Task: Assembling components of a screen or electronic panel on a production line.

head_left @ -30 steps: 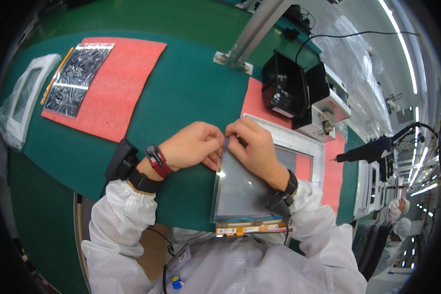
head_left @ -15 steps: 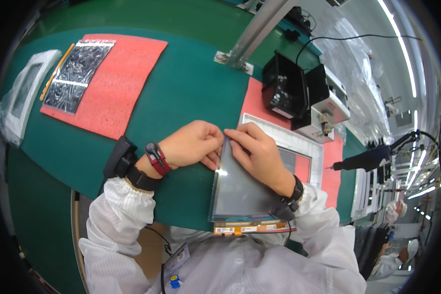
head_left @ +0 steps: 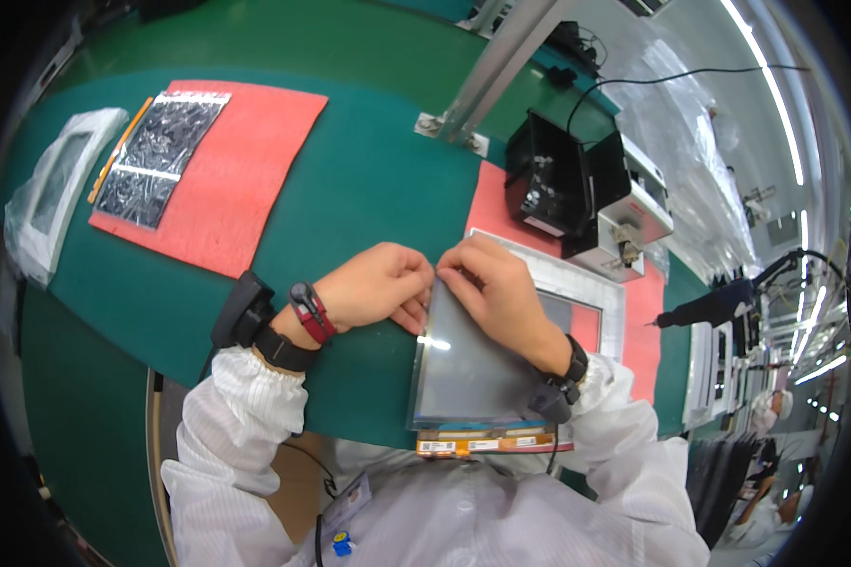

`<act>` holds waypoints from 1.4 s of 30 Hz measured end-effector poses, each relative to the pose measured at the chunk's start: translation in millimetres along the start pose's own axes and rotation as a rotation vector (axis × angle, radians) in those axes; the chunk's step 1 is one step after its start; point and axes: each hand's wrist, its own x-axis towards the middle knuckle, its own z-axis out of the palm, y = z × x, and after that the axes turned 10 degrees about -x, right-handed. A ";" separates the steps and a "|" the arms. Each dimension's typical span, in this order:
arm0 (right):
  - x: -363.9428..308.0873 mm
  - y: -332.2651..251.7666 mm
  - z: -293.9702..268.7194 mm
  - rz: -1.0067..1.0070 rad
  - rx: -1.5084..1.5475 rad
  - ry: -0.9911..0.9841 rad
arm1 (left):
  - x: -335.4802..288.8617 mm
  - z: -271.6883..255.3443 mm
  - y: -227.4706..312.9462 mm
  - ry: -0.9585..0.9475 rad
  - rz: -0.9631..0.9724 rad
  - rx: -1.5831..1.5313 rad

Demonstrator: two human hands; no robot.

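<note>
A flat grey display panel (head_left: 473, 378) with a glossy, clear-edged surface lies before me, an orange-and-tan circuit strip (head_left: 487, 442) along its near edge. At its far left corner my two hands meet. My left hand (head_left: 383, 286) is closed, its thumb and forefinger pinching at that corner and its lower fingers curled beside the left edge. My right hand (head_left: 496, 293) comes over the panel from the right, thumb and forefinger pressed together at the same corner. What sits between the right fingertips is too small to make out.
A white frame (head_left: 612, 312) lies under and beyond the panel on a pink foam sheet (head_left: 641, 354). Black bin (head_left: 544, 175) and a white device (head_left: 624, 227) stand behind. A dark electric screwdriver (head_left: 714, 304) hangs right. Another pink sheet (head_left: 269, 142) with a film-wrapped panel (head_left: 156, 156) lies left.
My right fingers have drawn from a flatter reach over the corner into a tighter pinch. My left hand keeps its grip there. The whole view has shifted slightly.
</note>
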 end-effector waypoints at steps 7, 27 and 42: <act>-35.3 -6.3 -31.6 0.010 0.059 -0.043 | -2.2 1.7 -0.1 -0.002 -0.004 0.002; -198.9 21.4 -108.3 0.314 0.307 0.087 | 1.1 4.8 -1.2 0.078 0.009 0.068; -265.3 68.8 -137.2 0.494 0.777 0.558 | 2.4 7.2 3.2 0.089 -0.037 0.099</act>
